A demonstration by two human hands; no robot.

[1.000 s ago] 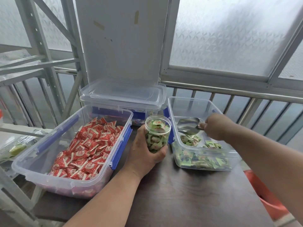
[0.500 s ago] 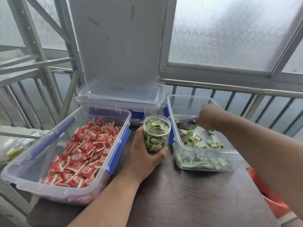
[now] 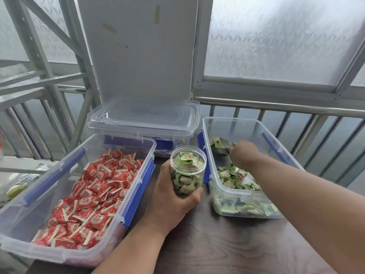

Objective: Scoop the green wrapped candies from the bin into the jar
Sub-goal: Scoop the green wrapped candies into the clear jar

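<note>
1. Dark wood-grain table point(image 3: 227, 244) lies nearest to me; both forearms reach out over it, the two hands well apart.
2. My left hand point(image 3: 173, 196) is wrapped round the lower part of the jar point(image 3: 187, 171); thumb on the near right side, fingers behind; the jar stands upright on the table between the two open bins, lidless and filled almost to the rim with green wrapped candies.
3. To the left I see the big clear bin point(image 3: 65, 252) with blue side clips; it holds a deep layer of red wrapped candies point(image 3: 92, 194).
4. To the right sits the green-candy bin point(image 3: 245, 123), clear with blue clips, just beside the jar; the green candies point(image 3: 233, 177) lie heaped in its near half, against the front wall.
5. My right hand point(image 3: 245, 155) is inside that bin, towards the far end; its fingers are curled round the handle of the metal scoop point(image 3: 222, 147); the scoop bowl points left, with a few green candies at its far left edge; whether it rests on the bin floor I cannot tell.
6. Behind the red bin stands a closed clear container point(image 3: 144, 119) with its lid on; contents blurred.
7. Farther back a pale board point(image 3: 138, 48) leans upright; beyond it a metal railing point(image 3: 286, 108) and frosted window panes point(image 3: 276, 36).
</note>
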